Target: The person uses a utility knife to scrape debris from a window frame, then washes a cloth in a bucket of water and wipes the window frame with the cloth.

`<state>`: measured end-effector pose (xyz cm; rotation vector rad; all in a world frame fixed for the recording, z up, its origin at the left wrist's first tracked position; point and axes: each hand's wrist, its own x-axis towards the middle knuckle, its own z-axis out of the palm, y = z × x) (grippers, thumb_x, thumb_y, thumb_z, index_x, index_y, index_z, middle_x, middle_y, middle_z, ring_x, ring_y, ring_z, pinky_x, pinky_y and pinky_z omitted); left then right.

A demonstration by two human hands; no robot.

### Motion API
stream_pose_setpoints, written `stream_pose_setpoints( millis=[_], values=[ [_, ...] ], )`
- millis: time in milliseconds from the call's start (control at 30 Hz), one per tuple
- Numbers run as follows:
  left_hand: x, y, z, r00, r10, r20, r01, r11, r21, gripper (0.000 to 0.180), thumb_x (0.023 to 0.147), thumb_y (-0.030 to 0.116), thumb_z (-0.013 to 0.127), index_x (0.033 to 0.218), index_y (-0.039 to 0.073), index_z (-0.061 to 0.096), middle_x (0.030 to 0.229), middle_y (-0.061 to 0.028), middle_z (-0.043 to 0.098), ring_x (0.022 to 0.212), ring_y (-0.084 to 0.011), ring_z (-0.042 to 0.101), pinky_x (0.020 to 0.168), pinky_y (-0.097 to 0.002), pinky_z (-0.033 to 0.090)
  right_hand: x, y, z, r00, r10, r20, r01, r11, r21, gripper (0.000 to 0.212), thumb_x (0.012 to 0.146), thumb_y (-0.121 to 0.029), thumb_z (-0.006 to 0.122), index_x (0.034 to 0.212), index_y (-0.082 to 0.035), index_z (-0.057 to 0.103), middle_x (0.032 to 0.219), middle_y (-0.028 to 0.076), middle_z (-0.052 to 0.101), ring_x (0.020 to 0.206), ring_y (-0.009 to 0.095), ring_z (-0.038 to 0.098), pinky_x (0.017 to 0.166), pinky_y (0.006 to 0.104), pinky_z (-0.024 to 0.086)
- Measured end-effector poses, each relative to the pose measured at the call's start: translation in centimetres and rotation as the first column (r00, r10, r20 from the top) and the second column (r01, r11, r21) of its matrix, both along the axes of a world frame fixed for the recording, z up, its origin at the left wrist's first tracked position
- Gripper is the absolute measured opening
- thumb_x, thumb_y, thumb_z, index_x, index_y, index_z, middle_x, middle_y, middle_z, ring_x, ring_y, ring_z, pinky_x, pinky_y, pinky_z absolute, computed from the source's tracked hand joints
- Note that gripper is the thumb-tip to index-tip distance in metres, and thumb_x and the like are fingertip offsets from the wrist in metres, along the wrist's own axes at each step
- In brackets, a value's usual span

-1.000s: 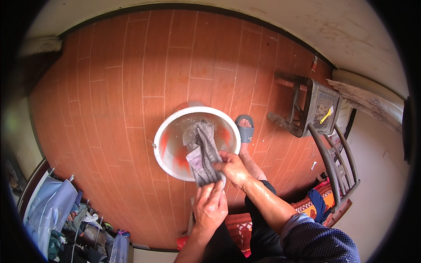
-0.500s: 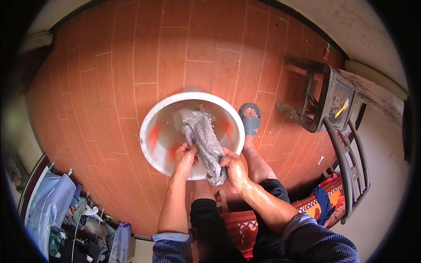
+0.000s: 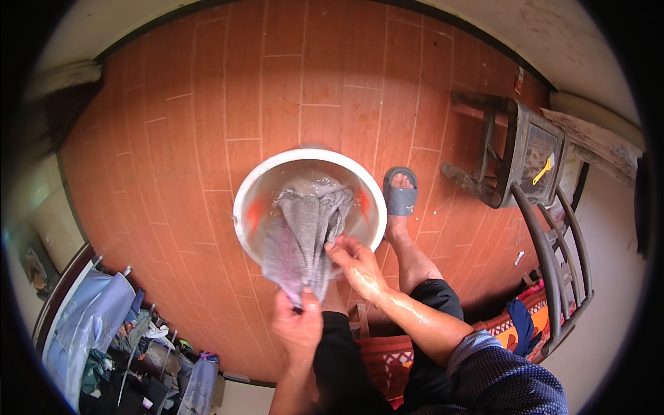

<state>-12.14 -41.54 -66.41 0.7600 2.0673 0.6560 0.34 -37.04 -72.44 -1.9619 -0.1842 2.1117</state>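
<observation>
A wet grey cloth (image 3: 308, 218), with a purplish tinge at its near end, stretches from the water in a round white basin (image 3: 250, 181) toward me. My left hand (image 3: 299, 324) is closed on that near end, just outside the basin's near rim, and is somewhat blurred. At the cloth's right edge, above the near right rim, my right hand (image 3: 356, 266) has thumb and fingertips pinched on the fabric. Red patches colour the basin's inner wall, and the cloth's far end lies in the water.
My foot in a grey slipper (image 3: 401, 197) stands right of the basin. Farther right is a dark wooden chair (image 3: 508, 152) bearing a yellow-handled tool (image 3: 543, 169). Clothes and a blue cloth (image 3: 93, 304) fill the lower left. Reddish-brown plank flooring (image 3: 207, 124) surrounds the basin.
My left hand has pulled the cloth's near end toward me, out past the rim. The bunched cloth is now spread wider, and my right hand has shifted slightly up and left along its edge.
</observation>
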Motion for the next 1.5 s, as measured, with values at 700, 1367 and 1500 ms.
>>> stream_pose_setpoints(
  millis=[700, 1367, 1500],
  values=[
    [-3.6, 6.7, -16.0, 0.960, -0.260, 0.104, 0.280, 0.872, -0.402, 0.065, 0.082, 0.032, 0.071, 0.128, -0.009, 0.051, 0.090, -0.0144, 0.066, 0.081, -0.0199, 0.061, 0.078, -0.0321, 0.049, -0.3, -0.7, 1.8, 0.936, 0.274, -0.221, -0.218, 0.944, 0.249, 0.032, 0.072, -0.006, 0.069, 0.098, 0.004, 0.053, 0.083, 0.009, 0.059, 0.077, 0.017, 0.056, 0.072, 0.0327, 0.049],
    [0.5, 1.3, 1.6, 0.698, -0.670, -0.254, 0.716, 0.663, 0.218, 0.020, 0.085, 0.002, 0.061, 0.103, -0.006, 0.064, 0.086, -0.0191, 0.067, 0.074, -0.0337, 0.067, 0.070, -0.0384, 0.054, -1.2, 0.1, -0.4, 0.961, -0.131, -0.244, 0.081, 0.975, -0.205, 0.055, 0.087, -0.038, 0.067, 0.119, 0.005, 0.055, 0.104, 0.013, 0.063, 0.095, 0.023, 0.059, 0.085, 0.0332, 0.047],
    [-0.4, 0.5, 0.9, 0.859, -0.508, 0.069, 0.460, 0.822, 0.336, 0.026, 0.091, 0.013, 0.059, 0.111, -0.004, 0.064, 0.085, -0.0116, 0.069, 0.069, -0.0247, 0.066, 0.066, -0.0369, 0.053, -0.8, 0.4, -0.2, 0.898, -0.238, -0.370, 0.158, 0.960, -0.233, 0.034, 0.084, -0.016, 0.071, 0.112, 0.000, 0.058, 0.091, 0.007, 0.063, 0.082, 0.014, 0.058, 0.074, 0.0284, 0.048]
  ],
)
